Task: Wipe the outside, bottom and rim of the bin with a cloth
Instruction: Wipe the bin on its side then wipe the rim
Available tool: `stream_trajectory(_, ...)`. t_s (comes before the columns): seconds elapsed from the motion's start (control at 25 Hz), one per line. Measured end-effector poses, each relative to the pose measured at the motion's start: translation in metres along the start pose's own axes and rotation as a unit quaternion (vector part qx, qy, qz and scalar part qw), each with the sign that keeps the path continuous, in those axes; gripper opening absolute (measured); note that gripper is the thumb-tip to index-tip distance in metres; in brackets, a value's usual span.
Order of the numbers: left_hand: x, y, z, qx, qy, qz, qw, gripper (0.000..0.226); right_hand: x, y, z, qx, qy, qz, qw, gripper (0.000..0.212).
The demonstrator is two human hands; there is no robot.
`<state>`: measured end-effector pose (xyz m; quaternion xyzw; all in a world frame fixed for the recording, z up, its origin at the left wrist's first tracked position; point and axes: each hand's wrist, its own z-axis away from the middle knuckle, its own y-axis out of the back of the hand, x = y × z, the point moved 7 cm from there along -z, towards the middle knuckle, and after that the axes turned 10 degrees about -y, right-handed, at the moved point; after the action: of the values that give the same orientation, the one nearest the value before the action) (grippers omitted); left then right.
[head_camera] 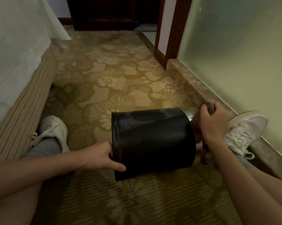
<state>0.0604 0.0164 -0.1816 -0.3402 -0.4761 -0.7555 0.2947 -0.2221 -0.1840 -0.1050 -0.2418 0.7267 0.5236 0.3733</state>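
Observation:
A black round bin (154, 142) lies on its side on the carpet between my legs, its rim to the left and its silver-edged bottom to the right. My left hand (103, 157) grips the rim, thumb on the outside wall and fingers hidden inside the opening. My right hand (212, 123) presses a brown cloth (196, 125) against the bin's bottom; most of the cloth is hidden behind the hand and the bin.
Patterned gold carpet (120, 82) covers the floor. A bed with a striped base (23, 101) runs along the left. A marble skirting (185, 82) and green wall close the right side. My white shoes (54, 129) flank the bin. A dark doorway stands far ahead.

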Motion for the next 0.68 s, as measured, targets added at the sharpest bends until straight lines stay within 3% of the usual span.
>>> stream_trajectory(0.08, 0.001, -0.002, -0.001, 0.002, -0.014, -0.006, 1.0, 0.058, -0.064, 0.003, 0.027, 0.019, 0.146, 0.069, 0.987, 0.015)
stream_trajectory(0.24, 0.0, -0.014, 0.0, -0.015, -0.026, -0.022, 0.999, 0.055, -0.135, -0.062, 0.156, -0.136, 0.378, 0.073, 0.913, 0.013)
stream_trajectory(0.32, -0.001, -0.021, 0.001, -0.016, -0.039, -0.059, 0.997, 0.053, -0.133, -0.081, 0.199, -0.147, 0.452, 0.109, 0.873, 0.014)
stream_trajectory(0.4, -0.003, -0.022, 0.001, 0.0, -0.053, -0.082, 0.995, 0.05, -0.119, -0.082, 0.176, -0.134, 0.441, 0.136, 0.877, 0.012)
stream_trajectory(0.56, 0.003, -0.026, 0.004, -0.007, -0.025, -0.033, 0.999, 0.042, -0.06, -0.042, 0.061, -0.059, 0.259, 0.231, 0.936, 0.013)
stream_trajectory(0.68, 0.005, -0.03, 0.01, -0.086, 0.022, -0.04, 0.995, 0.053, -0.041, -0.021, 0.044, -0.046, 0.231, 0.234, 0.943, 0.015)
